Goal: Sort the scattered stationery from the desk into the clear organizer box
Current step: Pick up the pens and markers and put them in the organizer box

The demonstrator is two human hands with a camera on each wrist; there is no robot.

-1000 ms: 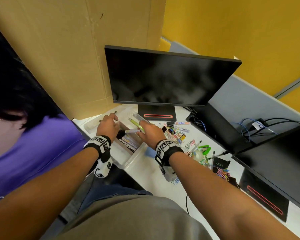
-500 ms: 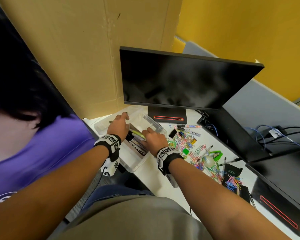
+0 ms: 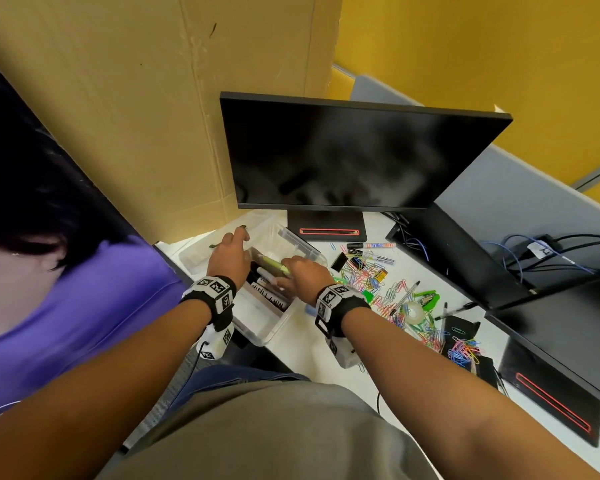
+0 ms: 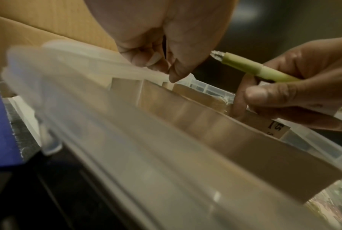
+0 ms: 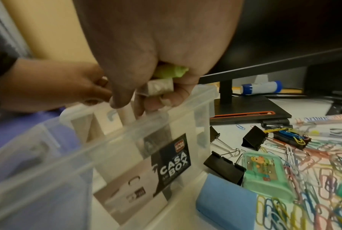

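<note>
I've got my right hand (image 3: 300, 273) curled round a green pen (image 4: 258, 70) over the box (image 5: 127, 140); left hand (image 3: 229, 256) has fingers bent at the far rim, pinching nothing I can see. Some markers sit inside already. Clips (image 3: 378, 282), pens, tape are left on the desk (image 3: 312, 344). Pen looks slim, pale green, clear tip.
</note>
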